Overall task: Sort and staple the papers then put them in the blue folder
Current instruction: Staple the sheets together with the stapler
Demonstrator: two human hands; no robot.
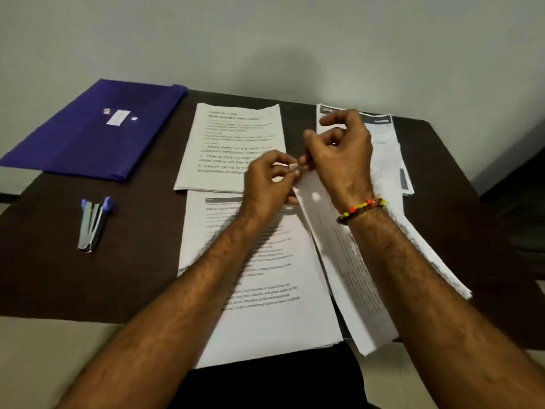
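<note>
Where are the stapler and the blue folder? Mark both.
stapler (pixel 93 224), head view, on its metal body.
blue folder (pixel 97 129), head view, on the middle of its cover.

The person is showing two bare forearms with dark hair on them; no sleeves are reaching the wrists. The right hand (pixel 339 152) is wearing a thin thread bracelet (pixel 361 208) with orange, yellow and dark beads. The left hand (pixel 265 184) is wearing nothing.

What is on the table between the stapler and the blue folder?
Nothing: in the head view only bare dark table shows between the stapler and the blue folder.
</note>
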